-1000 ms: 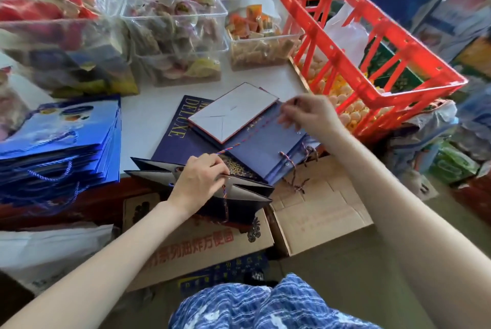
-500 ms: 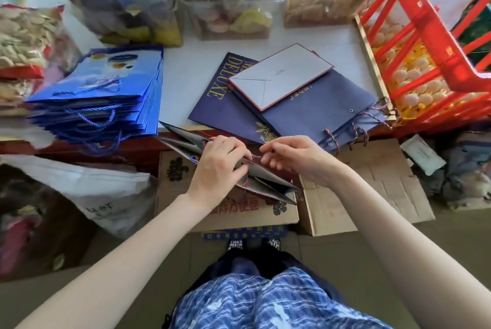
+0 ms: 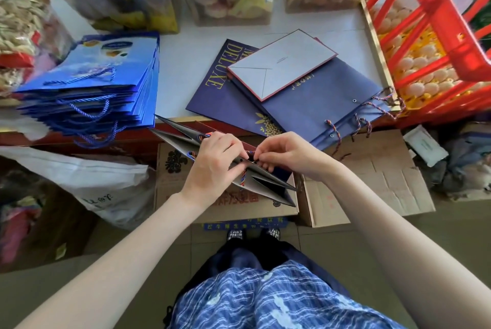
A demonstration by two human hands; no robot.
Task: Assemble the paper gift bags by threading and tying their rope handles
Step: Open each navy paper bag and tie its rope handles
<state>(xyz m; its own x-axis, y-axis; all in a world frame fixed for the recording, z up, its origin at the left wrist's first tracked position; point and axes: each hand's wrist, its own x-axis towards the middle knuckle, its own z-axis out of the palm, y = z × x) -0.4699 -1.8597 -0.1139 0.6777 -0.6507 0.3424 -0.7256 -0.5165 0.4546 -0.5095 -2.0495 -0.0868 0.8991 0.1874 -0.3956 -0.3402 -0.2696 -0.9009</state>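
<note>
bags [image 3: 313,105] navy, gold print | stack [image 3: 106,76] glossy blue, 9 o'clock | rope [image 3: 335,130] red-blue-white twist | crate [image 3: 438,25] red, 2 o'clock | skirt [image 3: 265,299] blue-white plaid

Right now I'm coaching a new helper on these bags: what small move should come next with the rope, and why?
Probably draw the rope end through the hole and snug it. The left hand grips the folded dark bag at its top edge, and the right hand pinches the multicoloured rope right at that edge, so the threading looks unfinished; whether a knot exists is hidden.
</note>
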